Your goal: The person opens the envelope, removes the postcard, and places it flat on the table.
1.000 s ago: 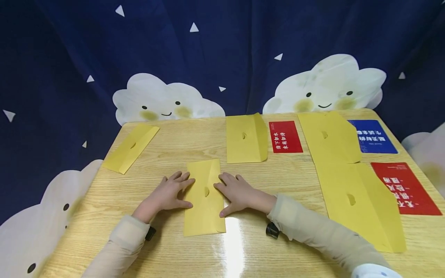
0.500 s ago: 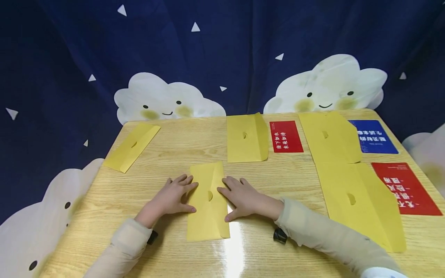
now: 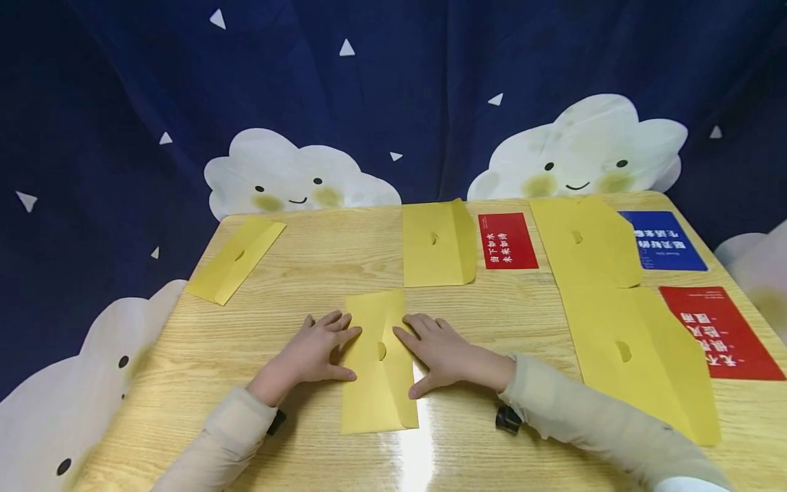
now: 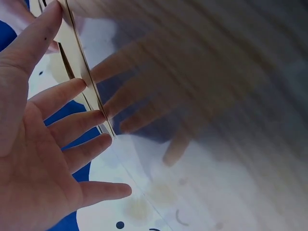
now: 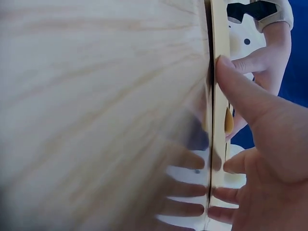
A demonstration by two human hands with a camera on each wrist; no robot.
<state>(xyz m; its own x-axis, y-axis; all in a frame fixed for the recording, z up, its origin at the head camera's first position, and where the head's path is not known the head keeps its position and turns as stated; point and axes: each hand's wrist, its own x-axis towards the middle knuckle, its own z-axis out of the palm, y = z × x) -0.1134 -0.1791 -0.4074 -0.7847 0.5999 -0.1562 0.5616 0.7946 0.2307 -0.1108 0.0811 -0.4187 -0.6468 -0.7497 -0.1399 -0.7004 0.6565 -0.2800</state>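
Observation:
A yellow paper envelope (image 3: 378,400) lies flat on the wooden table, its closed flap tucked at a half-round slot in the middle. My left hand (image 3: 315,352) touches its left edge with spread fingers and thumb. On the opposite edge rests my right hand (image 3: 439,355), fingers likewise spread. The left wrist view shows the left hand's (image 4: 53,139) fingertips along the thin edge of the envelope (image 4: 81,53). In the right wrist view, the right thumb lies on the envelope (image 5: 221,33), with the right hand's (image 5: 269,149) other fingertips by its edge.
Another closed yellow envelope (image 3: 236,260) lies at the far left. Three envelopes with flaps unfolded (image 3: 428,263), (image 3: 584,253), (image 3: 633,383) lie at the back and right. Beside them are a small red card (image 3: 507,240), a blue card (image 3: 667,239) and a larger red card (image 3: 728,331).
The middle envelope has slid a little to the right and slightly nearer to me, both hands moving along with it. The other envelopes and cards stay in place.

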